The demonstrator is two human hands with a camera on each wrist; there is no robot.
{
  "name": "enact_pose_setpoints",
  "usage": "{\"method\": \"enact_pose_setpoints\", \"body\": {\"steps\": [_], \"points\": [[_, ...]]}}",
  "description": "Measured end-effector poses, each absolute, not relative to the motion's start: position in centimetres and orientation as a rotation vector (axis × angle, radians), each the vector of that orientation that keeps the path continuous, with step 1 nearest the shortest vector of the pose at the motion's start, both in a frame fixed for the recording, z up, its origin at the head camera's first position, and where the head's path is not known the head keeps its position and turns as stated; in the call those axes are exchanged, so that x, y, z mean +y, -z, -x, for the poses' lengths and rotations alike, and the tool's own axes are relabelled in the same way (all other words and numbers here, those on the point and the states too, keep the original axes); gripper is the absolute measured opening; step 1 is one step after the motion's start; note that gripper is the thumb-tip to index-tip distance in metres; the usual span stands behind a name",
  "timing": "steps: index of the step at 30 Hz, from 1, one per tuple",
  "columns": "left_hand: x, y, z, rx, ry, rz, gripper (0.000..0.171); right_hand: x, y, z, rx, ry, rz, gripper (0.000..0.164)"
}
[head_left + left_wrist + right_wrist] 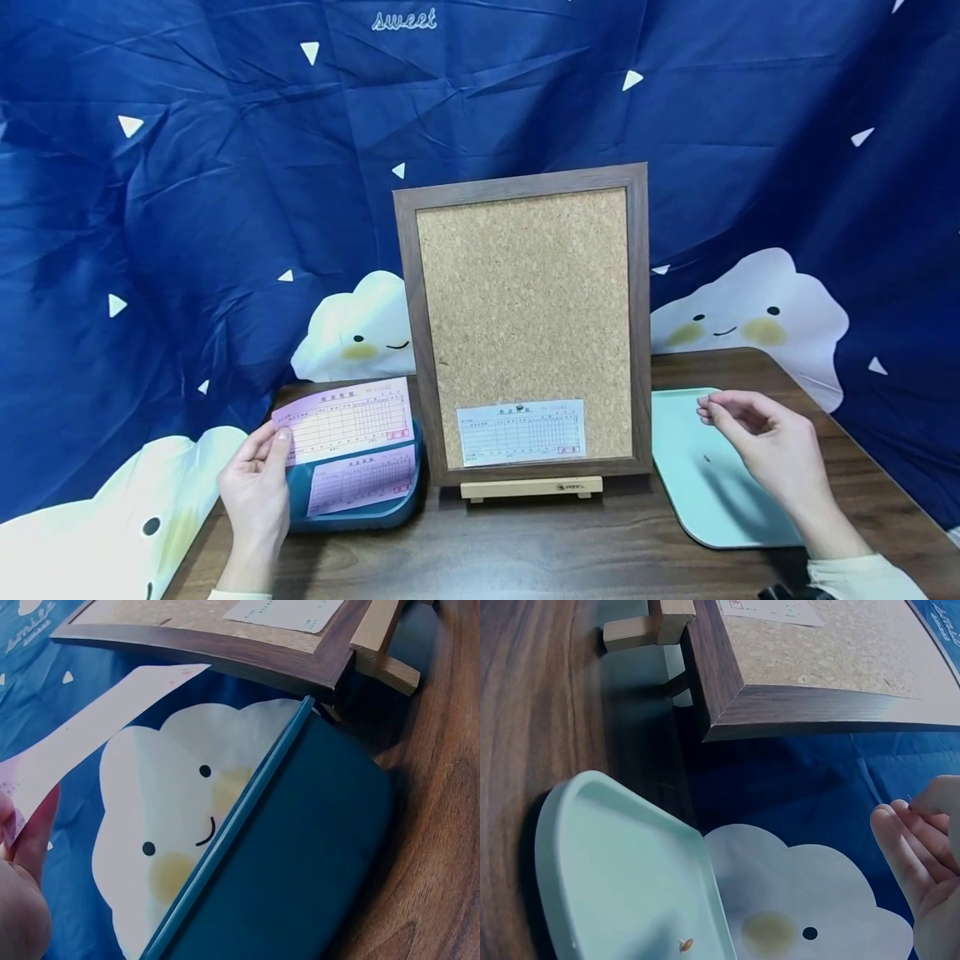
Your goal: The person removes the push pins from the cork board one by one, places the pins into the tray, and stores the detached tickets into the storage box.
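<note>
My left hand (257, 487) pinches a pink printed form slip (345, 419) between thumb and fingers. The slip is above the blue bin (375, 518), where a second pink slip (362, 481) lies. My right hand (776, 446) is above the mint-green tray (678, 492), fingertips pinching a tiny pin (910, 801), mostly hidden. On the tray lies another small pin (686, 945) with a brownish head. Between the hands stands a framed cork board (528, 317). A pale blue form slip (521, 433) is fixed low on it by a dark pin (520, 408) at its top edge.
A light wooden easel (531, 488) supports the board on the dark wooden table (510, 550). Behind hangs a blue cloth (225, 167) printed with clouds and triangles. The bin is left of the board, the tray right.
</note>
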State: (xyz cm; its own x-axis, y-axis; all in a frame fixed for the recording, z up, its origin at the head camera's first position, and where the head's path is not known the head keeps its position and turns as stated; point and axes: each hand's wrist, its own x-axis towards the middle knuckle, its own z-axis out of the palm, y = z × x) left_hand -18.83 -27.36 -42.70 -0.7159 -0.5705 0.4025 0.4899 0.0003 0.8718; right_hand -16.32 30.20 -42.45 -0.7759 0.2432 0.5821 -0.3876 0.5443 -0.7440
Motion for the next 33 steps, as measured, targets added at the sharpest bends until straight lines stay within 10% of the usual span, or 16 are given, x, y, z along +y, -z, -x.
{"method": "enact_pose_setpoints", "body": {"steps": [33], "points": [[-29.3,44.0,18.0,-1.665,1.765,-0.235,0.025,33.0,44.5,15.8,-2.253,-1.153,-0.029,0.023]]}}
